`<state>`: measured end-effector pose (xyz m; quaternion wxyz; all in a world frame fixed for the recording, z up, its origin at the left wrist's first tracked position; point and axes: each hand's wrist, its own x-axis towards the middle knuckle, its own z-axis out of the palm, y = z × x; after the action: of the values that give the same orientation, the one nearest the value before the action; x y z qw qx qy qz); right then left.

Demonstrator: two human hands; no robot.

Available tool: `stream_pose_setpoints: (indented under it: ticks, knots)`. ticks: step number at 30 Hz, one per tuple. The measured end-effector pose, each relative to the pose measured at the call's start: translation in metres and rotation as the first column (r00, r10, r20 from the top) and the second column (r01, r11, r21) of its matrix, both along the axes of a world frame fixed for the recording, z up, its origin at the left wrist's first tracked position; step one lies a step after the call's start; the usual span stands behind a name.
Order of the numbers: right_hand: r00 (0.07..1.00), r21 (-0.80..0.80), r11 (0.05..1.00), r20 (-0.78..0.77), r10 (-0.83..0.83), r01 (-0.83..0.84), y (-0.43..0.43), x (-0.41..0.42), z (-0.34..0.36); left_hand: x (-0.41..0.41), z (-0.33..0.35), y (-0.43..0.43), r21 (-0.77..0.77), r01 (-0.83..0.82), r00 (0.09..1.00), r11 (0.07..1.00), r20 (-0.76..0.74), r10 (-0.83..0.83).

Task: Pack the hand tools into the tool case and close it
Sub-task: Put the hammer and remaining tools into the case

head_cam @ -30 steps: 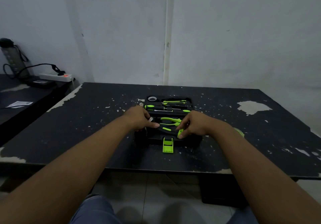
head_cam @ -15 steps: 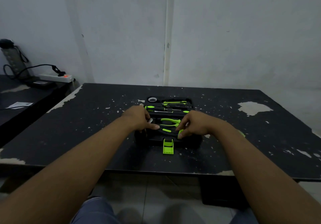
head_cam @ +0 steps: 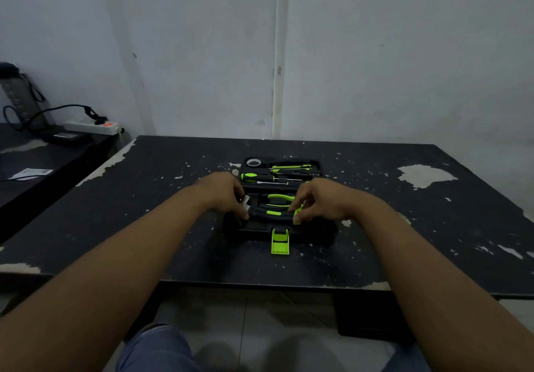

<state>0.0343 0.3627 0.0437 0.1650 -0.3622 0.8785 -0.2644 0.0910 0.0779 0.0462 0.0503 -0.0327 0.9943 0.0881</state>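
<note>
Over the black table (head_cam: 115, 227), left hand (head_cam: 222, 195) and right hand (head_cam: 320, 201) pinch what seems a hammer (head_cam: 271, 214) in the tool case (head_cam: 257, 231).

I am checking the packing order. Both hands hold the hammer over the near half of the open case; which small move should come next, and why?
Probably press the hammer down into its recess in the tool case. The left hand holds its head end, the right hand its handle end; it seems not fully seated beside the pliers.

Left fingers (head_cam: 243, 215) back toward hammer head (head_cam: 246, 200)
</note>
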Motion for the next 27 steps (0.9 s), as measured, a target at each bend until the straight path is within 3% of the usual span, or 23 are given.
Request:
stream_pose_setpoints:
  ticks: [10,15,19,21,27]
  knots:
    - [0.997,-0.031,0.999,0.07,-0.018,0.02,0.0,0.0,-0.005,0.005,0.011,0.01,-0.178,0.023,0.999,0.984,0.029,-0.018]
    - [1.0,-0.027,1.0,0.014,-0.011,0.012,0.002,-0.002,-0.006,0.007,0.011,0.012,-0.198,0.011,0.999,0.98,0.042,-0.003]
    - [0.997,-0.195,0.979,0.07,-0.044,0.057,0.004,-0.004,-0.008,0.01,0.013,0.011,-0.209,0.009,1.0,0.978,0.017,-0.006]
    - [0.994,-0.229,0.969,0.088,-0.072,0.09,0.008,-0.005,-0.005,0.011,0.016,0.009,-0.193,-0.001,1.0,0.981,0.0,0.001]
    - [0.984,-0.099,0.991,0.165,-0.067,0.084,0.012,-0.012,-0.008,0.011,0.005,0.005,0.024,-0.047,0.999,0.999,0.0,0.047]
